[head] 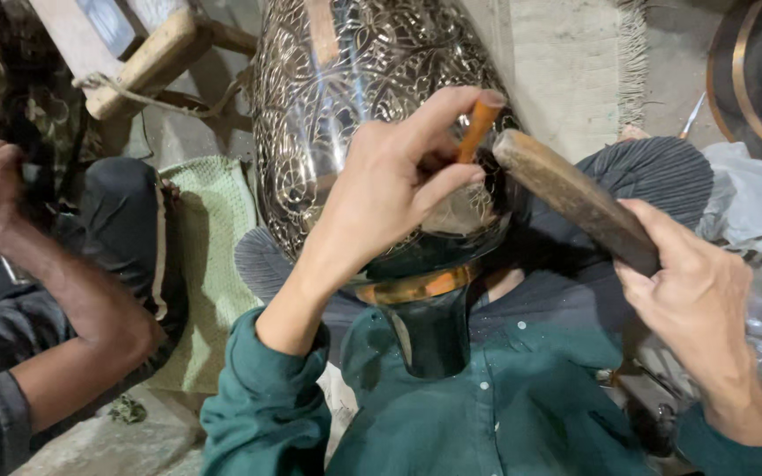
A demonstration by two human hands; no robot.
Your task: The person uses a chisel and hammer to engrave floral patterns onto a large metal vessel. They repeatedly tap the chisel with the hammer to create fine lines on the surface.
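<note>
**Engraving a large metal vase held across the lap**

Workshop floor with a pale mat behind. Lying across the person's lap, neck toward the body, a big engraved metal vase (pixel 354 97) stays braced for work. Left hand (pixel 390 189) pinches an orange-handled chisel (pixel 478 123) against its surface; right hand (pixel 694 295) grips a wooden mallet (pixel 575 198) angled toward the chisel. A co-worker's arm (pixel 55 282) sits at the left edge.

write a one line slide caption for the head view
Left hand sets an orange-handled chisel on an engraved metal vase; right hand holds a wooden mallet.

No packages, labels, signs or screens in view, nothing printed anywhere.
</note>
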